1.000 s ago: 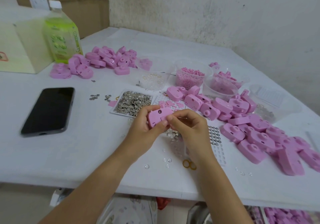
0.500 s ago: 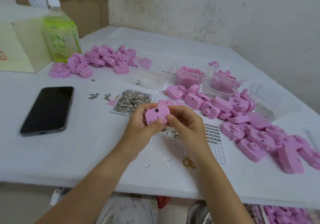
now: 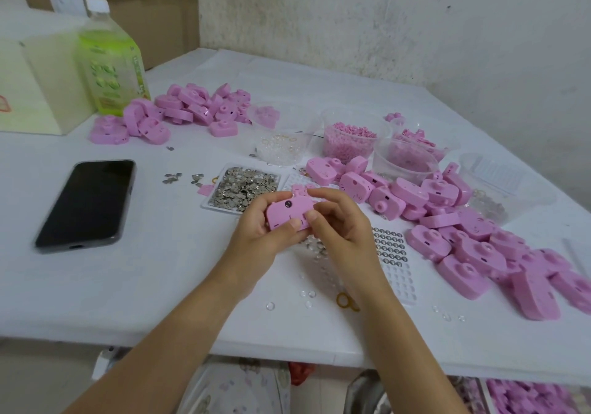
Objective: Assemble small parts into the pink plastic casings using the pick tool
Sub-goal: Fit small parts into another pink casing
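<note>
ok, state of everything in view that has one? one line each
left hand: grips the casing
right hand: pinches the casing's right edge
casing: off the table, between both hands
phone: flat on the table, screen dark
bottle: upright, capped
tub: open, holds pink bits
tray: open, heaped with metal parts
pick tool: not visible

Over the white table (image 3: 144, 285), the left hand (image 3: 265, 234) grips a pink casing (image 3: 286, 213) with its thumb on the lower edge, while the right hand (image 3: 340, 226) pinches the casing's right end. Just behind them lies a tray of small metal parts (image 3: 244, 186). A dark phone (image 3: 88, 202) lies to the left, and a heap of casings (image 3: 463, 241) spreads to the right.
</note>
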